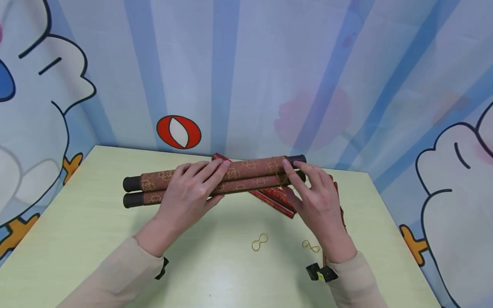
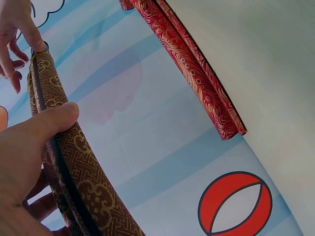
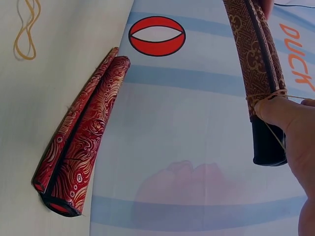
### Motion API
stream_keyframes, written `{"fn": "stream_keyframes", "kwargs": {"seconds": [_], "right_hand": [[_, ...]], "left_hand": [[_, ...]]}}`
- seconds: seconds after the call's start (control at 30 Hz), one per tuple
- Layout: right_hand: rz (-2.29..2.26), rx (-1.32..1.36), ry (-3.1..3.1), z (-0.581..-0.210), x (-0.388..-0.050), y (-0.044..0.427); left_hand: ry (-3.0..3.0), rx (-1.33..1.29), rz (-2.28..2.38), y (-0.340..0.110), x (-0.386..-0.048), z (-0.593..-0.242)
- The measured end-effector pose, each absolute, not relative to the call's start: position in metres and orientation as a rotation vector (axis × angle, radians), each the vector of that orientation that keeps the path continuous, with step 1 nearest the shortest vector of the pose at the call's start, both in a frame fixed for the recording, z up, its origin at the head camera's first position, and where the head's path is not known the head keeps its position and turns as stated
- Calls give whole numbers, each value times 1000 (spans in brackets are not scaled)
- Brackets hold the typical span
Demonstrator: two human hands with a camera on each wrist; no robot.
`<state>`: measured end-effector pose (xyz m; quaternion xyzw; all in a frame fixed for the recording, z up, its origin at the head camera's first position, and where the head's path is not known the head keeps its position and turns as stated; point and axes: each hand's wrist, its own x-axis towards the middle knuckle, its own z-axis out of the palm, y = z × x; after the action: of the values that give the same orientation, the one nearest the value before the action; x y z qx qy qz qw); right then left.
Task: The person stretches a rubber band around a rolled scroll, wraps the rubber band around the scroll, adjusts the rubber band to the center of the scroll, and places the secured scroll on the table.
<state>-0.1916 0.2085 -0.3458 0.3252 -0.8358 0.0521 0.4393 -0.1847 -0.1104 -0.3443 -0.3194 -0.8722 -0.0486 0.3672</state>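
I have the left hand point(image 1: 188, 188) wrapped around the brown brocade scroll point(image 1: 250, 169), thumb along the near side and fingers over the far side. The scroll is rolled from both ends into two parallel rolls with black end caps, and I am holding it above the table point(image 1: 215, 269), roughly level, its right end slightly higher in my head view.

At that right end, my right hand point(image 1: 317, 201) is pinching a thin rubber band point(image 3: 266, 94); the thumb bears on the scroll next to the black caps. The band goes around the rolls there, with one strand drawn over a cap and another running out toward the fingers.

Behind and below the brown scroll, a red patterned scroll point(image 3: 91, 137) lies on the table near the printed backdrop point(image 1: 250, 77). Nearer me, two loose bands point(image 1: 259, 242) lie twisted into figure eights, the right one just beside my right forearm.
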Motion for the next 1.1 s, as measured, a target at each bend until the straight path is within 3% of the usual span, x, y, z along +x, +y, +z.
{"fn": "stream_keyframes", "kwargs": {"seconds": [1.1], "right_hand": [[367, 735, -2207, -337, -198, 221]], "left_hand": [[-2209, -832, -123, -116, -176, -344]]}}
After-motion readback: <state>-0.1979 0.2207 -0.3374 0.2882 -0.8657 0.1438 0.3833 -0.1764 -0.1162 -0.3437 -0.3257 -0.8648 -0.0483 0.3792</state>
